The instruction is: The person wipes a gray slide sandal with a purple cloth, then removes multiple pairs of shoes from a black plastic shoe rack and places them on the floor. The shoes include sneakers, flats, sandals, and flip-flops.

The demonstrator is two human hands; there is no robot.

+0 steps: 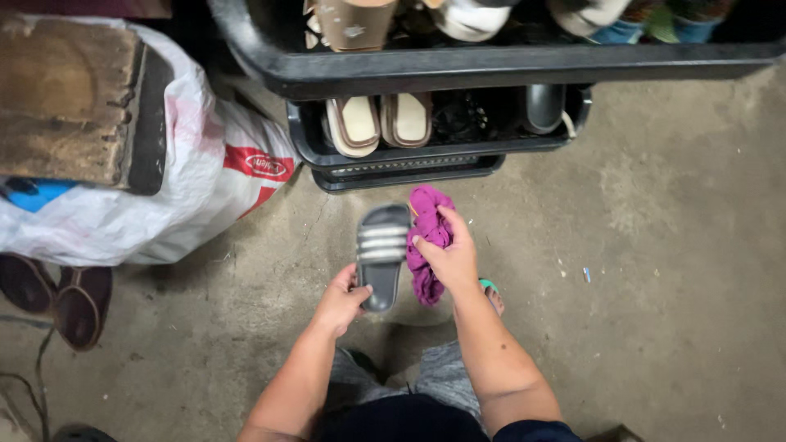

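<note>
My left hand (344, 299) grips the heel end of a dark grey slide sandal (382, 250) with pale stripes across its strap, held out over the concrete floor. My right hand (449, 252) is closed on a crumpled purple cloth (426, 225), which hangs just to the right of the sandal and touches its edge. Both hands sit in the middle of the view, in front of a black shoe rack (409, 160).
The rack's lower shelf holds a pair of beige sandals (381, 121) and dark shoes (542, 106); the upper shelf (508, 61) holds more footwear. A white plastic sack (188, 188) with a wooden board (65, 102) on it lies left. Brown shoes (78, 299) sit at lower left.
</note>
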